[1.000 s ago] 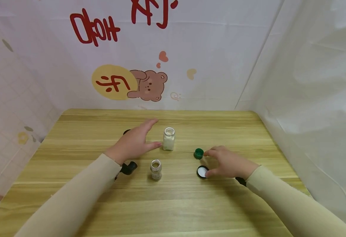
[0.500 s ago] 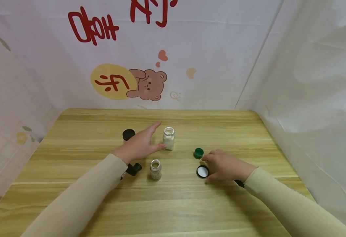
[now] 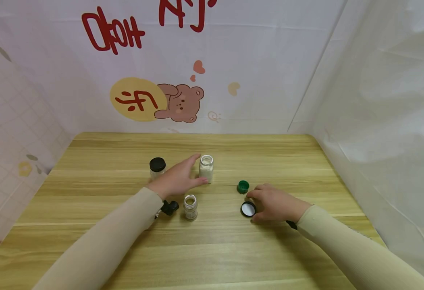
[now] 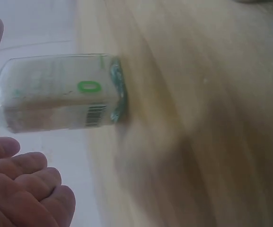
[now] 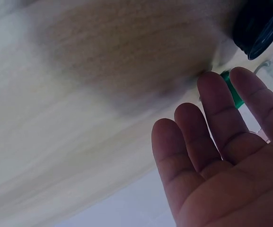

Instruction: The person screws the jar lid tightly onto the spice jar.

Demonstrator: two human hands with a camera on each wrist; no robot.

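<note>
My left hand [image 3: 177, 178] reaches around a lidless glass jar of pale powder [image 3: 206, 171], thumb on the near side and fingers on the far side. In the left wrist view a gap shows between the jar [image 4: 56, 94] and the fingers [image 4: 37, 189]. Beside my right hand [image 3: 278, 204] lies a black lid [image 3: 248, 209], white inside facing up, between the spread thumb and fingers. A green cap [image 3: 243, 187] sits just past those fingertips. The right wrist view shows the fingers [image 5: 221, 113] extended, with the black lid [image 5: 259, 28] apart from them.
A smaller lidless jar [image 3: 190, 209] stands nearer me, close to the left wrist's black camera mount [image 3: 170, 207]. Left of the left hand is a black-lidded jar [image 3: 157, 165], partly hidden. A printed curtain [image 3: 259, 72] rises behind the wooden table [image 3: 215, 257].
My left hand has moved right, bringing the pale-powder jar between its thumb and fingers and uncovering the black-lidded jar. My right thumb has shifted toward me, off the black lid's edge.
</note>
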